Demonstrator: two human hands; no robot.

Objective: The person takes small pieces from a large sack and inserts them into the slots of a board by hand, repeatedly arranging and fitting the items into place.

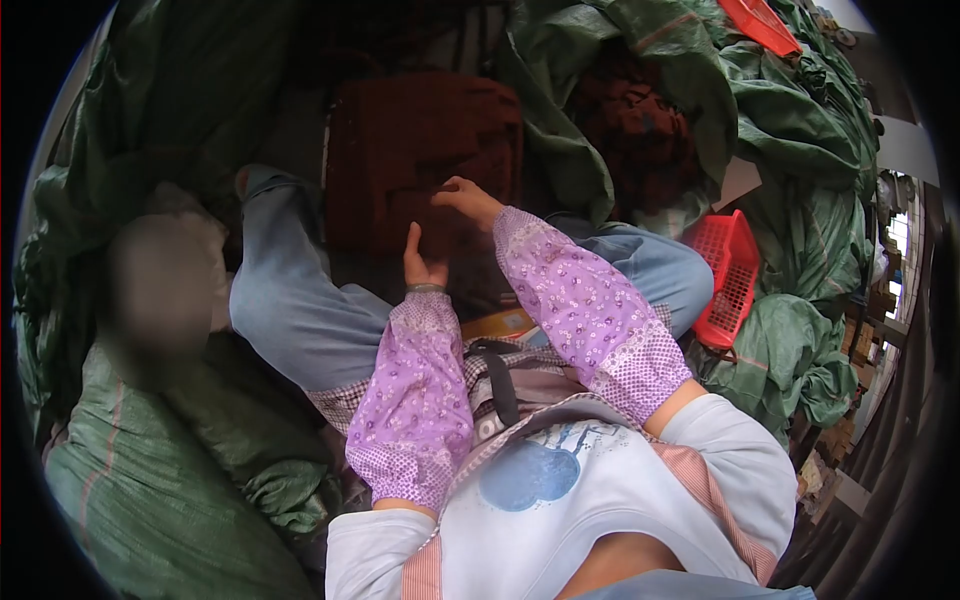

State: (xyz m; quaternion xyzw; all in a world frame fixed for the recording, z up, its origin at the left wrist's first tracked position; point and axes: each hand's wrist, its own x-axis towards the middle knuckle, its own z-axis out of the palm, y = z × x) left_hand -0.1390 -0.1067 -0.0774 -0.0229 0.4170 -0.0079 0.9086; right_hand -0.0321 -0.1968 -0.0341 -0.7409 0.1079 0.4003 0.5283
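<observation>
A flat, dark reddish-brown piece [445, 232] lies between my two hands, hard to make out in the shade. My left hand [427, 268] is at its lower edge with the thumb pointing up along it, the other fingers mostly hidden. At the upper right edge of the piece, my right hand [470, 200] has its fingers bent and closed on it. Beyond both hands stands a large reddish-brown container [420, 105] with similar dark pieces in it. Purple flowered sleeves cover both forearms.
Green woven sacks [150, 490] lie on both sides. A red plastic basket [728, 280] stands right of my right knee, and another red basket [762, 22] is at the top right. More dark red pieces [640, 120] fill an open sack. Something yellow [497, 325] lies near my lap.
</observation>
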